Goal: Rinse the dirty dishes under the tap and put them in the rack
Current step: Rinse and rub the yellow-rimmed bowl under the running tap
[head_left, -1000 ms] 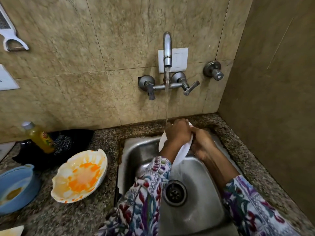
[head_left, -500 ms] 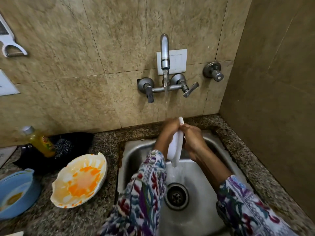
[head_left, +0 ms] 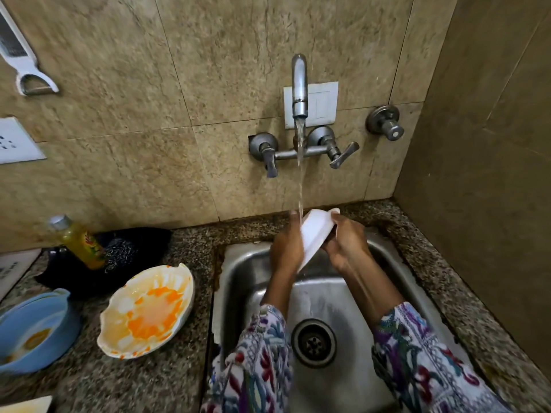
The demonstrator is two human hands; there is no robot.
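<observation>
A small white dish is held tilted on edge over the steel sink, right under the stream of water from the wall tap. My left hand grips its left side and my right hand grips its right side, fingers curled over the rim. On the counter to the left lies a white bowl smeared with orange sauce, and a blue bowl with orange residue sits at the far left edge. No rack is in view.
A yellow bottle and a dark scrubber sit on a black tray by the back wall. The sink drain lies below my arms. A side wall closes the right. A white peeler hangs upper left.
The dish has turned from nearly edge-on to tilted with its white underside facing me, and both hands have shifted slightly right under the stream.
</observation>
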